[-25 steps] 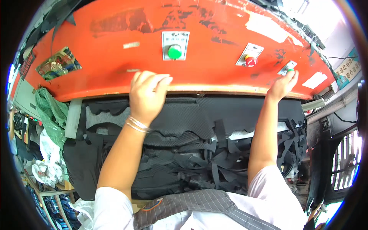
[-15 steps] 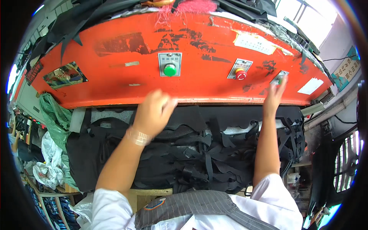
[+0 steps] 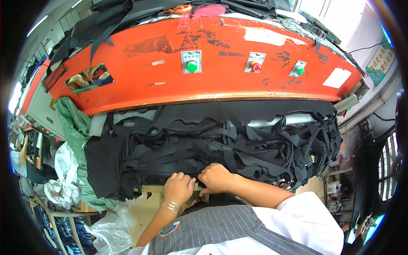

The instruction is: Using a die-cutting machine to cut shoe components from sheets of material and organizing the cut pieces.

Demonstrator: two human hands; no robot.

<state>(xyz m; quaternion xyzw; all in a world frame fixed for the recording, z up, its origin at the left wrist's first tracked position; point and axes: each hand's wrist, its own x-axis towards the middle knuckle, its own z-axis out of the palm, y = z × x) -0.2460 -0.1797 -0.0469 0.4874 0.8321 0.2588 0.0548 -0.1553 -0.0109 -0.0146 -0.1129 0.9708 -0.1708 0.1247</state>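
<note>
A tangle of black cut-out strips point(image 3: 255, 153), which looks like scrap sheet material, covers the bed below the red machine panel point(image 3: 148, 80). At the near edge of this heap, my left hand point(image 3: 179, 187) is closed, its fingers curled over the black material. Close by on the right, my right hand point(image 3: 216, 177) is closed on the same edge, with the thumb pointing down. The fingertips of both hands are partly hidden. A wider black sheet point(image 3: 238, 110) lies along the back, under the panel.
The panel carries a green button point(image 3: 192, 66), a red stop button point(image 3: 256, 66) and a second green button point(image 3: 301, 71). Green sacking point(image 3: 74, 123) and white plastic bags point(image 3: 66, 174) hang at the left. Another person's arm point(image 3: 23, 149) shows at the far left.
My right hand has come down from beside the right green button to the near edge of the strips. My left hand has dropped from in front of the panel. Both have closed on the material.
</note>
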